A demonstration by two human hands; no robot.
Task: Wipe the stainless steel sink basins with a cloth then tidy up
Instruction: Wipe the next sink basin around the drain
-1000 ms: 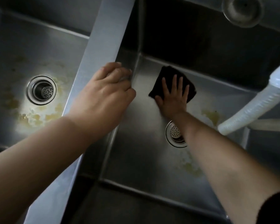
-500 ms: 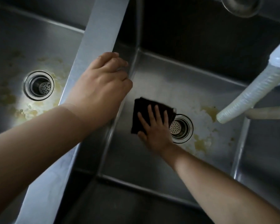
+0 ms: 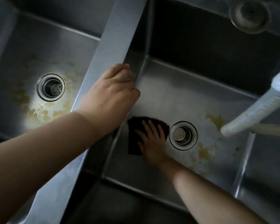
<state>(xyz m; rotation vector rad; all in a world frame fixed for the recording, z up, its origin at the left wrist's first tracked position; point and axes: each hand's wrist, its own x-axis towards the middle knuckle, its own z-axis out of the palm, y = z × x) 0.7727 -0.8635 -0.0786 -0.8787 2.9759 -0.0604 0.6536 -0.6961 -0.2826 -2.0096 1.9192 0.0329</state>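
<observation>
A dark cloth [image 3: 133,143] lies flat on the floor of the right steel basin [image 3: 176,97], just left of its drain [image 3: 183,135]. My right hand [image 3: 152,143] presses on the cloth with straight, spread fingers. My left hand [image 3: 113,96] rests on the steel divider [image 3: 118,36] between the two basins, its fingers curled over the divider's right edge. Yellowish stains [image 3: 216,121] mark the right basin's floor around the drain. The left basin [image 3: 23,54] shows similar stains around its own drain [image 3: 51,87].
A white ribbed hose [image 3: 252,113] reaches in from the right and ends above the right basin's floor. A round metal fitting [image 3: 250,14] sits on the right basin's back wall. The basin's front wall runs below my right forearm.
My right hand slid the cloth from the basin's far left corner toward me across the floor, to just left of the drain. My left hand stayed on the divider.
</observation>
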